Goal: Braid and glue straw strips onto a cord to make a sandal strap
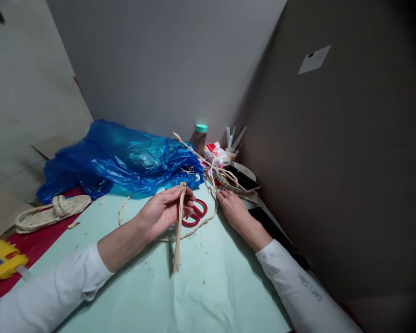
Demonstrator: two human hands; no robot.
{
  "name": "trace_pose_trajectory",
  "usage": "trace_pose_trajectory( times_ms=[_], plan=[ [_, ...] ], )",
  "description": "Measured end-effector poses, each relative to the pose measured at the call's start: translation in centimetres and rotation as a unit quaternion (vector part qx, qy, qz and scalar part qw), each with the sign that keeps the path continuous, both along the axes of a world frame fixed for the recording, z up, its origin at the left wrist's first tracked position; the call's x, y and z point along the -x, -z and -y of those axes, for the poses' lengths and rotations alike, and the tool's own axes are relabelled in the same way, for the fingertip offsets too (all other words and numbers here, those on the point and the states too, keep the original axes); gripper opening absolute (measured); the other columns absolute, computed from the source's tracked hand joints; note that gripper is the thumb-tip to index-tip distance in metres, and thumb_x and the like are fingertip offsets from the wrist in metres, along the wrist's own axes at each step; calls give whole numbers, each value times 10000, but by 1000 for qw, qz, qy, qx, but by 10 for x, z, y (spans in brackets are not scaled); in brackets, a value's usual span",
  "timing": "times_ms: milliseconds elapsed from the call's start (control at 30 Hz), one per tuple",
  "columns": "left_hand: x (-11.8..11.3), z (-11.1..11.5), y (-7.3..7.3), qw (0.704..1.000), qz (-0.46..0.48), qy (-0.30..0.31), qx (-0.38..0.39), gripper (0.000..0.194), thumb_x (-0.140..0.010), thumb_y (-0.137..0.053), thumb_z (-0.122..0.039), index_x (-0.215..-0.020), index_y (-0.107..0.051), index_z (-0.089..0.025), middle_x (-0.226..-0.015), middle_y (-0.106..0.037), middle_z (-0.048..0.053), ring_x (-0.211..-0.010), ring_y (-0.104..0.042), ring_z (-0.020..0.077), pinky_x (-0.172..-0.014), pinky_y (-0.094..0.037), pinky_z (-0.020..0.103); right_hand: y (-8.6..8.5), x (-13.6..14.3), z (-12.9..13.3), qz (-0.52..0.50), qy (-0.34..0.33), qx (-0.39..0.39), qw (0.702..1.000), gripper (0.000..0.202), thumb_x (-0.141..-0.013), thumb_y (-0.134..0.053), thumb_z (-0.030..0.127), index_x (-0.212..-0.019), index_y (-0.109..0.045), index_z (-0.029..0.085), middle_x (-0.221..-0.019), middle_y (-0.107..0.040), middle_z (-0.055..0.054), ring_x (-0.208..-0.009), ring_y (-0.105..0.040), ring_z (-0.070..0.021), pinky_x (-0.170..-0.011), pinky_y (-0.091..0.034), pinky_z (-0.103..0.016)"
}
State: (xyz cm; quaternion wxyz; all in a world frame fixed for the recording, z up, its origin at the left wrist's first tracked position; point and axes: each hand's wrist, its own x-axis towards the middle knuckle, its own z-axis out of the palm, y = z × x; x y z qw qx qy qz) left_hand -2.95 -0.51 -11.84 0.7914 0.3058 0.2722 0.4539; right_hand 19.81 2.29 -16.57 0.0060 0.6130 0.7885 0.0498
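Observation:
My left hand [164, 210] pinches a flat strip of dried plant fibre [179, 231] near its top, and the loose end hangs down over the pale green sheet. Behind those fingers lie red-handled scissors [201, 208], their blades hidden. A thin braided cord [208, 220] of the same straw colour loops across the sheet around the scissors. My right hand [231, 206] has its fingers closed at this cord, beside the pile at the back right. Its fingertips are partly hidden.
A crumpled blue plastic bag [125, 157] fills the back left. Left of it lies a bundle of braided cord [55, 212], with a yellow glue gun [3, 261] nearer me. A green-capped jar [200, 135], a dark phone-like slab [241, 178] and glue sticks [232, 138] stand by the wall [333, 162].

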Motion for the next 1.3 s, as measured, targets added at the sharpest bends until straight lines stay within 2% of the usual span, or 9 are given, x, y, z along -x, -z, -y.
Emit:
trace_pose_trajectory(
  times_ms=[200, 467, 600, 700, 767, 867, 967, 1100, 1300],
  plan=[
    [14, -4, 20, 998, -50, -46, -17, 133, -862, -611, -166, -852, -716, -85, -799, -654, 87, -685, -602, 137, -636, -541, 230, -8, -1, 9, 0, -1, 2, 1000, 253, -955, -418, 95, -984, -667, 125, -1019, -681, -166, -1015, -576, -257, -789, -412, -297],
    [32, -8, 29, 997, -48, -63, -26, 94, -836, -651, -168, -813, -692, -86, -685, -608, 36, -541, -532, 81, -478, -433, 169, -18, -9, 14, -62, -10, 1, 998, 297, -913, -417, 66, -1017, -694, 81, -1062, -690, -183, -1001, -616, -248, -837, -441, -311],
    [39, -7, 31, 996, -56, -65, -19, 148, -817, -686, -205, -793, -704, -61, -650, -588, 25, -483, -487, 55, -414, -374, 148, -52, -41, 61, -127, -74, 127, 981, 214, -906, -558, 264, -961, -742, 169, -932, -750, -52, -801, -678, -171, -740, -495, -225],
    [39, -6, 33, 997, -56, -56, -18, 176, -799, -717, -236, -796, -714, -61, -637, -578, 14, -460, -456, 39, -396, -347, 138, -74, -63, 109, -276, -98, 362, 885, 408, -883, -585, 482, -1066, -746, 156, -923, -762, -80, -812, -700, -219, -690, -531, -249],
    [36, -5, 35, 997, -54, -46, -21, 191, -789, -735, -256, -802, -719, -67, -636, -580, 14, -465, -465, 40, -398, -349, 136, -78, -66, 124, -284, -72, 344, 892, 431, -897, -561, 495, -1117, -736, 168, -1002, -759, -97, -827, -706, -229, -677, -537, -256],
    [32, -2, 36, 998, -52, -32, -33, 206, -773, -758, -273, -800, -723, -71, -653, -603, 26, -497, -503, 55, -428, -391, 142, -66, -54, 107, -225, -84, 183, 953, 368, -967, -469, 370, -1202, -682, 183, -1117, -732, -98, -941, -696, -222, -810, -524, -275],
    [29, 3, 34, 997, -56, -19, -51, 206, -771, -764, -255, -831, -732, -60, -727, -657, 64, -556, -554, 72, -516, -470, 161, -41, -32, 59, -84, -78, 37, 993, 377, -961, -382, 144, -1238, -638, 138, -1212, -690, -123, -1052, -668, -204, -904, -487, -260],
    [27, 8, 31, 996, -52, 7, -69, 195, -759, -769, -206, -887, -739, -62, -748, -673, 72, -623, -603, 99, -607, -514, 190, -9, -10, 6, -27, -49, 0, 998, 503, -830, -376, -55, -1280, -578, 39, -1300, -615, -201, -1187, -586, -242, -983, -433, -295],
    [26, 4, 37, 996, -68, 23, -61, 184, -725, -780, -161, -878, -737, -67, -730, -682, 67, -592, -594, 93, -604, -501, 203, 8, -10, -6, 33, -17, -22, 999, 377, -911, -378, 26, -1221, -587, 70, -1254, -622, -199, -1159, -570, -263, -918, -441, -319]
  ],
)
